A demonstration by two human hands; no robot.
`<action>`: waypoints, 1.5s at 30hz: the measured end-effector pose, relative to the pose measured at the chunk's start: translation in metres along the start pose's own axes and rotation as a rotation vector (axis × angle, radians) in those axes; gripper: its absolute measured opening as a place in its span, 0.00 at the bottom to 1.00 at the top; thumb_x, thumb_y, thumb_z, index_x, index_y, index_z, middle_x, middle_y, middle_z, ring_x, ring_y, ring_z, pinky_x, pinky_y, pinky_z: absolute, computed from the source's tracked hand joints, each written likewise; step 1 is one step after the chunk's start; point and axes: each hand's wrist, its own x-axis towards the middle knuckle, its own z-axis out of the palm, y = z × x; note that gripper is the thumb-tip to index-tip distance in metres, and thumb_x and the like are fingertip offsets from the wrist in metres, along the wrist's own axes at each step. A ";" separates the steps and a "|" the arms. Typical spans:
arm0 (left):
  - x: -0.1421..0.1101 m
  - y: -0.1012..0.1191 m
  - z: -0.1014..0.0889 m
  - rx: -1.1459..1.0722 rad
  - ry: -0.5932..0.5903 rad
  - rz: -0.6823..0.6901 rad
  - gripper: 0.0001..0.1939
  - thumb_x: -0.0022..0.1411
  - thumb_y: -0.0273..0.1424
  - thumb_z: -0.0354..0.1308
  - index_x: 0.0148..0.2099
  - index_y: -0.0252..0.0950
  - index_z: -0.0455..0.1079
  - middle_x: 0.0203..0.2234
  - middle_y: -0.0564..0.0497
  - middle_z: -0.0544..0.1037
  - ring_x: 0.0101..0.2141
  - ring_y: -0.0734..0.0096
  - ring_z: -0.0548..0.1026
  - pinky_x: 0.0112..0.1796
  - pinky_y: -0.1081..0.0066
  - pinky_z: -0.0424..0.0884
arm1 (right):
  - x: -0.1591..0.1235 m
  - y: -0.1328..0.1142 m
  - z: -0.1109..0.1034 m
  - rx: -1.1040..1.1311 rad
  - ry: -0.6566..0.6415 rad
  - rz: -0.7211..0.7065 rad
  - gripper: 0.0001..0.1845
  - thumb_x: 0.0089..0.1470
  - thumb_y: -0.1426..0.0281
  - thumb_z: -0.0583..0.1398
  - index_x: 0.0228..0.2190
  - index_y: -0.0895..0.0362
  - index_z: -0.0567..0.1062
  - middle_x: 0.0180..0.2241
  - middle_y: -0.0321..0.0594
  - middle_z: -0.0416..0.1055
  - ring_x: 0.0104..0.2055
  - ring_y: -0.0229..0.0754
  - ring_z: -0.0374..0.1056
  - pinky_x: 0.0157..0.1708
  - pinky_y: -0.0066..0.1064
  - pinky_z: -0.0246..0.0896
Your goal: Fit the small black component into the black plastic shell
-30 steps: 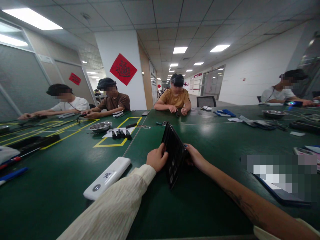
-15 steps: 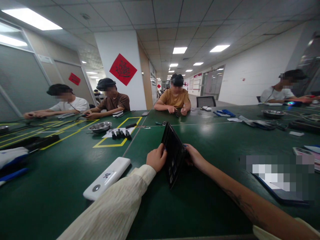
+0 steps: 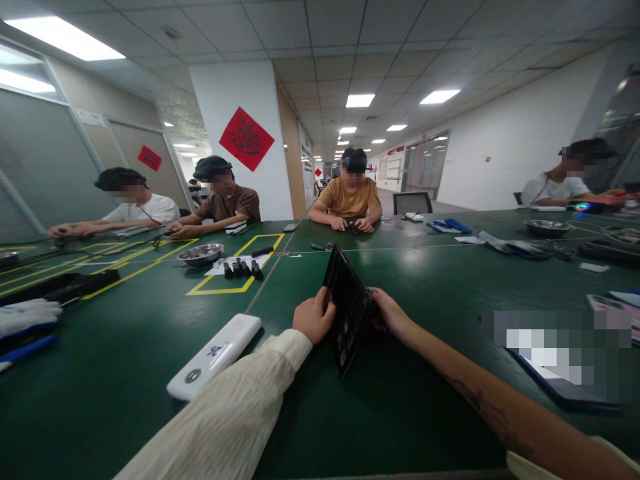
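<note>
Because you're steadying the black panel [image 3: 349, 300] from both sides, your left hand [image 3: 314, 317] is pinching one edge, your right hand [image 3: 391, 313] seemingly pinching the other.

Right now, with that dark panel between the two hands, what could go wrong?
The dark panel is tilted up on edge between the left hand and right hand, so it might tip if either grip slips. The left sleeve appears close to the white device, so a forearm movement could nudge it.
</note>
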 end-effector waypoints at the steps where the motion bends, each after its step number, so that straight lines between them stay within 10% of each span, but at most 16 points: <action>1: 0.000 0.000 0.000 -0.001 0.004 0.007 0.14 0.61 0.36 0.39 0.44 0.38 0.60 0.31 0.49 0.75 0.34 0.66 0.73 0.31 0.72 0.61 | 0.001 0.001 0.000 0.001 -0.002 -0.002 0.17 0.55 0.60 0.45 0.42 0.56 0.61 0.18 0.30 0.64 0.11 0.30 0.57 0.07 0.20 0.44; 45: 0.003 -0.003 0.009 0.017 -0.010 0.000 0.19 0.65 0.38 0.33 0.49 0.37 0.58 0.32 0.46 0.76 0.35 0.66 0.74 0.34 0.71 0.63 | -0.001 -0.003 0.001 0.000 0.007 0.015 0.16 0.55 0.62 0.45 0.42 0.56 0.61 0.19 0.31 0.64 0.11 0.31 0.57 0.07 0.20 0.44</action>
